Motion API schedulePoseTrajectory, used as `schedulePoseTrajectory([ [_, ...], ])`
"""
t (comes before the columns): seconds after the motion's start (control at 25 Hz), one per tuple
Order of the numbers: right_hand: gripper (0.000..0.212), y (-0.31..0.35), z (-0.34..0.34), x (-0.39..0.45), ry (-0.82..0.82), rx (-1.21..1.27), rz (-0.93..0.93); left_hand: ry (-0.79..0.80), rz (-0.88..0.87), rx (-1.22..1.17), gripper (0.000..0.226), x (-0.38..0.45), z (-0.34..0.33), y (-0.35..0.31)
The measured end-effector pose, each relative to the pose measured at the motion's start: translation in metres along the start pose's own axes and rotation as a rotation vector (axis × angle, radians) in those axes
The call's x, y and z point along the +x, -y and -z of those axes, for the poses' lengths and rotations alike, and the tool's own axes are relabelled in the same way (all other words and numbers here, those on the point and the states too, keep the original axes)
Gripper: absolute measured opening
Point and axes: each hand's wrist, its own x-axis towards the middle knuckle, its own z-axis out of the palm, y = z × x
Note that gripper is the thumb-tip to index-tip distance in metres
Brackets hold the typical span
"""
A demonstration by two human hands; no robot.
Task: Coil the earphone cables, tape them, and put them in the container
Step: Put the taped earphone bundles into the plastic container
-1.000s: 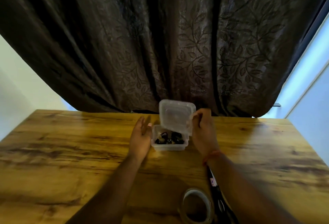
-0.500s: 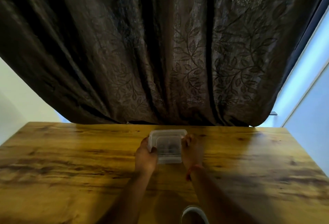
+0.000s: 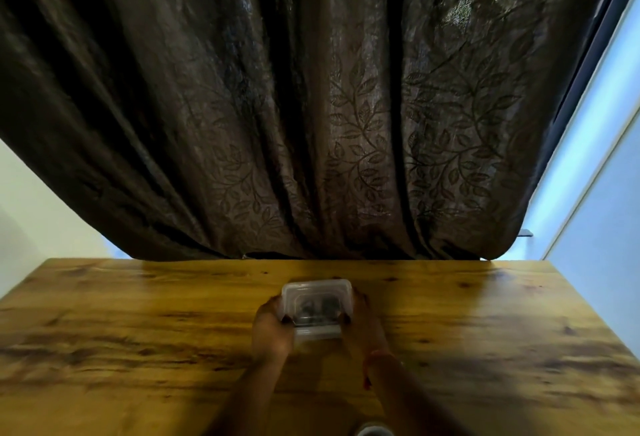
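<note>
A small clear plastic container (image 3: 317, 292) sits on the wooden table (image 3: 138, 314) with its lid down over it. Dark coiled earphone cables (image 3: 315, 309) show dimly through the lid. My left hand (image 3: 272, 330) grips the container's left side with the thumb on the lid. My right hand (image 3: 363, 325) grips its right side, thumb on the lid's near right corner. The picture is blurred by motion.
A dark leaf-patterned curtain (image 3: 311, 124) hangs behind the table's far edge. The rim of a tape roll (image 3: 374, 430) shows at the bottom edge, near my right forearm. A pale wall and a window frame lie to the right.
The lid, held raised by my right hand a second ago, now lies over the container. Both hands have closed in on its sides. The camera has tilted upward, hiding most of the tape and the scissors.
</note>
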Motion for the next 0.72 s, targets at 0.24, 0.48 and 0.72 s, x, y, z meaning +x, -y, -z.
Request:
schedulePoseTrajectory([
  [0.24, 0.055, -0.005, -0.002, -0.005, 0.048, -0.114, 0.055, 0.034, -0.027, -0.003, 0.036, -0.006, 0.011, 0.014],
  [0.48, 0.047, -0.016, -0.014, -0.019, -0.036, -0.328, 0.196, -0.023, -0.104, 0.149, 0.029, -0.013, 0.018, 0.026],
  [0.72, 0.06, -0.015, -0.011, -0.018, 0.031, -0.472, 0.151, -0.065, -0.157, 0.242, 0.039, -0.011, 0.015, 0.039],
])
